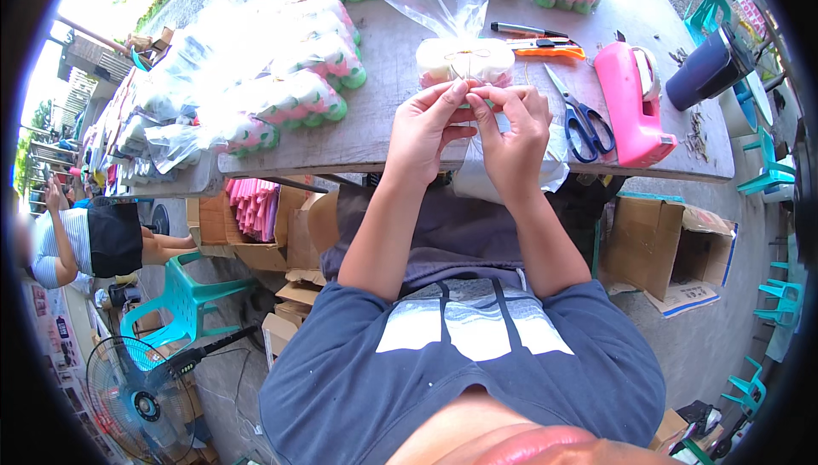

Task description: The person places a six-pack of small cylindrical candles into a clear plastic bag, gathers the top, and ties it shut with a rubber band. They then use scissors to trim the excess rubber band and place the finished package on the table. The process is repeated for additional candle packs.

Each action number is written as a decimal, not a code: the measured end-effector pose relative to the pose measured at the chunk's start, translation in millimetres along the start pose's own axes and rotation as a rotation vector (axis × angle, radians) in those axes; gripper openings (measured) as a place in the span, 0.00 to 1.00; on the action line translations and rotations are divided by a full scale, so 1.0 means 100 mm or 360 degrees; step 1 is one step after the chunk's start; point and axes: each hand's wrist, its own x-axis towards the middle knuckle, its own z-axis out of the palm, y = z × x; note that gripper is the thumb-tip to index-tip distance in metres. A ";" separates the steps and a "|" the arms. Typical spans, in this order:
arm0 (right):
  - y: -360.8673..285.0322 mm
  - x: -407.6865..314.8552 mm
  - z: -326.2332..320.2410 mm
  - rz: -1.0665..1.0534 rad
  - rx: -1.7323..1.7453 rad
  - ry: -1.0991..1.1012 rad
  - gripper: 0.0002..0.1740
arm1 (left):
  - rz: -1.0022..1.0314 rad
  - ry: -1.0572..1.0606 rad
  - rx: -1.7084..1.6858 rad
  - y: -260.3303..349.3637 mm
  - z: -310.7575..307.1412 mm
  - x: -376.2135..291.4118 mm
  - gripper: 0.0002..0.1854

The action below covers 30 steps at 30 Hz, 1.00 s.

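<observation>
A clear plastic bag (447, 1) of white rolls with pink and green patterning stands before me, its open top spreading upward. A thin gold-brown tie (466, 54) is looped round the gathered neck of the bag. Just in front of the bag, my left hand (418, 129) and my right hand (516, 129) meet at the fingertips, pinching the thin ends of the tie. Beneath my right hand lies whitish plastic (555, 168) at the table's edge. Scissors (585, 123) with dark blue handles rest to the right, beside a pink tape dispenser (629, 104).
An orange utility knife (549, 52) and a black marker (527, 29) lie behind the scissors. A dark tumbler (709, 68) stands at right. Several filled bags (313, 97) crowd the table's left side. Cardboard boxes (645, 241), a fan (147, 404) and a person (89, 235) are beyond the table.
</observation>
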 end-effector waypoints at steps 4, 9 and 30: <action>-0.02 0.04 -0.11 -0.0247 -0.0155 -0.0065 0.06 | 0.0089 0.0077 0.0165 -0.02 -0.03 0.02 0.14; 0.44 0.10 -0.61 -0.0186 -0.0744 -0.0041 0.13 | 0.0171 0.0155 0.0494 -0.01 0.03 -0.07 0.12; 0.83 -0.14 -1.43 0.0968 0.0584 -0.0509 0.23 | 0.1287 0.0369 0.1355 -0.27 0.04 -0.10 0.10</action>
